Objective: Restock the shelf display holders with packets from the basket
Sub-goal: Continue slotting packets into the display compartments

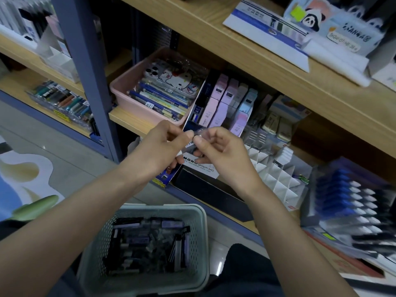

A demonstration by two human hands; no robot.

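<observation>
Both hands are raised together in front of the shelf, and one small clear packet (190, 144) is held between them. The left hand (162, 144) is curled, with thumb and forefinger pinched on the packet's near end. The right hand (216, 151) is curled too, and the packet's upper end is nipped between its thumb and forefinger. A barcode label is seen on the packet, which is tilted up towards the right hand.

Just beyond the fingertips, the tilted display holder (194, 125) is found, with rows of pastel packets (227, 97) in pink, lilac and pale blue stood in it. The held packet is kept just short of the holder's front edge; whether the two touch cannot be told.

Below the hands, between the two forearms, the pale green basket (203, 221) is set. It is filled with a loose heap of dark and purple packets (145, 243).

Beyond the left hand, a pink tray (126, 82) is seen on the same shelf. It is loaded with pens and a cartoon-cat phone case (171, 78). Directly under the hands, a box lettered MONO graph (201, 167) is partly covered by them. To the right of the right hand, a white divider grid (276, 176) is laid out.
</observation>
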